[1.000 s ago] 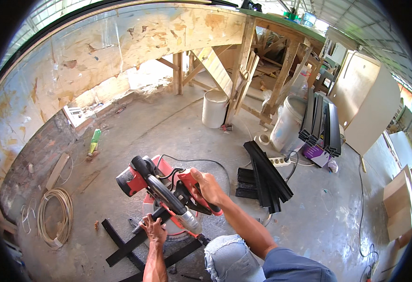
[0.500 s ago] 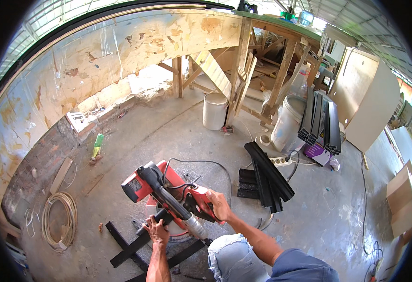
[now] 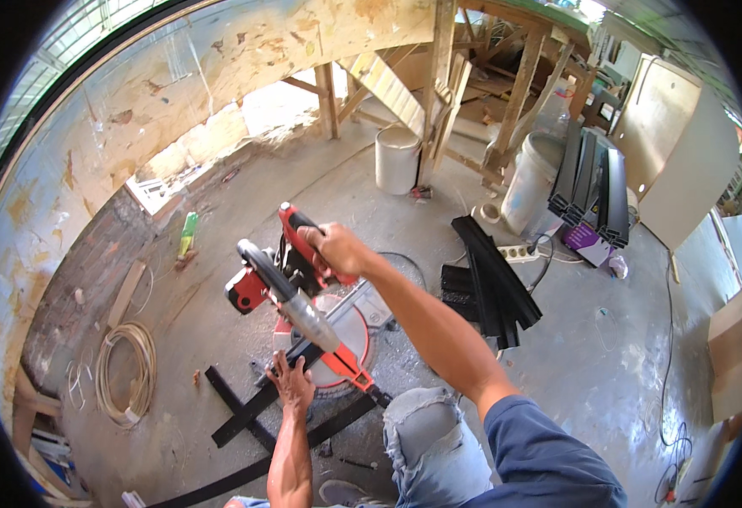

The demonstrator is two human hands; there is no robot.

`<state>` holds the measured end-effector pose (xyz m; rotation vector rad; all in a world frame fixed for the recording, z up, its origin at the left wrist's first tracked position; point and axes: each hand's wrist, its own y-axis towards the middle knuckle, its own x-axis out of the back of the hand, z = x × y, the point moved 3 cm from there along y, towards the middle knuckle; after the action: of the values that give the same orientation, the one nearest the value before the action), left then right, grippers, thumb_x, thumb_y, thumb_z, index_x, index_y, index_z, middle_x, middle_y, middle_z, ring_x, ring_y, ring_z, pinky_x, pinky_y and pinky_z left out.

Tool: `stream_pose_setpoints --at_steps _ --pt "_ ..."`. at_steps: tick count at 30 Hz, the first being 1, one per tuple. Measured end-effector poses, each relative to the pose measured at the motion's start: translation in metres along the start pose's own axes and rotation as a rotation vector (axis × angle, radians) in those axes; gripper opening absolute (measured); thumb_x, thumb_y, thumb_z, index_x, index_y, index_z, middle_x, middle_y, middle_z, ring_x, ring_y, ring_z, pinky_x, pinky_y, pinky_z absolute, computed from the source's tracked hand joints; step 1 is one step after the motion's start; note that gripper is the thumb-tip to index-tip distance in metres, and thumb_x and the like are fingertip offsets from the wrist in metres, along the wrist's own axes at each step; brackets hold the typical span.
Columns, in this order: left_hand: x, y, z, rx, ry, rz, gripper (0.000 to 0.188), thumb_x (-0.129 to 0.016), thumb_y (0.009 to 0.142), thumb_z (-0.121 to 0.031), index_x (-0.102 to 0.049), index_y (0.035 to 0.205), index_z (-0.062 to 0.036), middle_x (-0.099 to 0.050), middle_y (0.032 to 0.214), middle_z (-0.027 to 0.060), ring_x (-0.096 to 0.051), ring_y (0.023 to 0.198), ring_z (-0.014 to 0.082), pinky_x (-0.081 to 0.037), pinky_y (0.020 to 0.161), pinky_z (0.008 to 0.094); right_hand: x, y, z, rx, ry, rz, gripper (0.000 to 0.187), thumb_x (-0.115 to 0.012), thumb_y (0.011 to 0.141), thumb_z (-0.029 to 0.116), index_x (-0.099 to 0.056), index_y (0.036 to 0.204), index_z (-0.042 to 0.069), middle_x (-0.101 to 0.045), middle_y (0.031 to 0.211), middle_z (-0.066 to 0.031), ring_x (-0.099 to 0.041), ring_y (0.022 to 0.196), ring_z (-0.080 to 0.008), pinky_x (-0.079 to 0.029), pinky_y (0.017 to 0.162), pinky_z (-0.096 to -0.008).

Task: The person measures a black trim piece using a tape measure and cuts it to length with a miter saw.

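The right hand (image 3: 330,247) is wrapped around the handle of a red miter saw (image 3: 313,323) standing on the floor (image 3: 591,372). The left hand (image 3: 293,385) rests, fingers spread, on a black bar (image 3: 244,416) laid at the saw. A denim-clad knee (image 3: 434,440) crowds the near side. Beyond lie stacked black profiles (image 3: 496,284), a power strip (image 3: 517,252), a coiled hose (image 3: 104,377) and a white bucket (image 3: 396,161).

Red-and-black power mitre saw with silver-grey cylindrical housing (image 3: 313,323), standing on grey concrete floor (image 3: 557,389); head raised, handle uppermost, part of round base exposed. Straight, narrow black bar (image 3: 247,413), one end at the saw base, other end sticking out lower left, crossing another black bar (image 3: 220,383). Cut state unclear.
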<state>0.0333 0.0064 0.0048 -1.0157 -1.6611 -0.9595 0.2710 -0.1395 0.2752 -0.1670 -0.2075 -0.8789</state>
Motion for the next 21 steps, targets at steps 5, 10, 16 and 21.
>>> stream_pose_setpoints --at_steps 5,10,16,21 --pt "0.013 -0.004 -0.004 -0.031 -0.017 0.029 0.051 -0.071 0.08 -0.021 -0.064 0.13 -0.0144 -0.031 0.155 0.0251 -0.022 0.148 0.0425 -0.012 0.117 0.0624 0.002 0.037 0.013 0.035 -0.046 -0.024 0.051 -0.056 0.099 0.041 -0.068 0.078 -0.005 -0.065 0.066 -0.0128 -0.063 0.058 -0.0212 -0.05 0.057 -0.0371" --pt "0.031 -0.014 0.004 -0.043 -0.017 -0.044 0.054 -0.075 0.077 -0.018 -0.064 0.13 -0.0131 -0.029 0.155 0.0238 -0.023 0.147 0.0422 -0.017 0.113 0.0622 0.006 0.032 0.014 0.023 -0.148 -0.198 0.053 -0.064 0.091 0.046 -0.072 0.093 -0.006 -0.071 0.08 -0.0199 -0.068 0.075 -0.0262 -0.052 0.072 -0.0381" --pt "0.046 -0.048 0.017 0.265 -0.106 -0.458 0.045 -0.075 0.078 -0.027 -0.065 0.117 -0.0074 -0.048 0.134 0.0199 -0.042 0.13 0.0387 -0.03 0.103 0.0558 0.027 -0.06 -0.034 0.272 0.045 -0.542 0.044 -0.063 0.094 0.038 -0.068 0.109 -0.003 -0.071 0.101 -0.0158 -0.067 0.09 -0.0218 -0.051 0.083 -0.0348" --pt "-0.008 -0.09 0.111 1.394 -0.664 -0.38 0.047 -0.076 0.078 -0.038 -0.062 0.103 -0.0011 -0.06 0.108 0.0169 -0.057 0.086 0.033 -0.047 0.072 0.0483 0.037 -0.216 -0.195 0.092 -0.347 -0.667 0.03 -0.067 0.082 0.008 -0.063 0.11 0.0 -0.064 0.097 -0.0151 -0.065 0.091 -0.0291 -0.052 0.085 -0.0359"
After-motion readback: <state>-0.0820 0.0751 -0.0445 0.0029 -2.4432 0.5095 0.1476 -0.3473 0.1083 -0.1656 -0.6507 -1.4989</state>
